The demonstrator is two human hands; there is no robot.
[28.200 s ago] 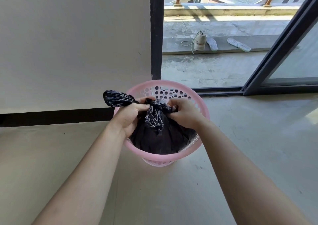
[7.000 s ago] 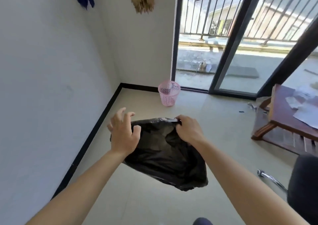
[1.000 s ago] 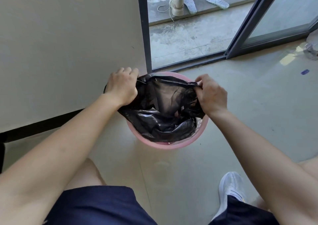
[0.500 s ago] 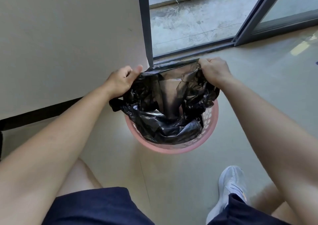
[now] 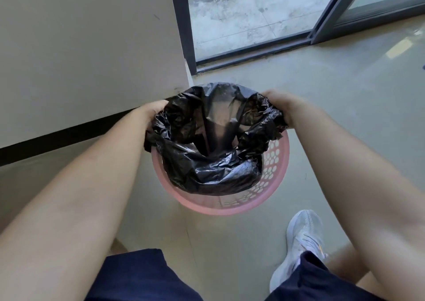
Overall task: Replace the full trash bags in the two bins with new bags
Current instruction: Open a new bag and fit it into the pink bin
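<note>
A pink perforated bin stands on the floor by the wall corner. A new black trash bag hangs inside it, its mouth spread wide and its far edge pulled over the bin's far rim. My left hand grips the bag's left edge at the rim, its fingers hidden behind the plastic. My right hand grips the bag's right edge, fingers tucked under the film. The near rim of the bin is bare pink.
A beige wall with a black skirting runs on the left. The dark sliding door frame opens onto a concrete balcony behind the bin. My grey shoe stands on the floor near the bin, my dark shorts below.
Both hands have pushed the bag's mouth down and outward, from held above the bin to stretched over its far rim. The view has tilted further down.
</note>
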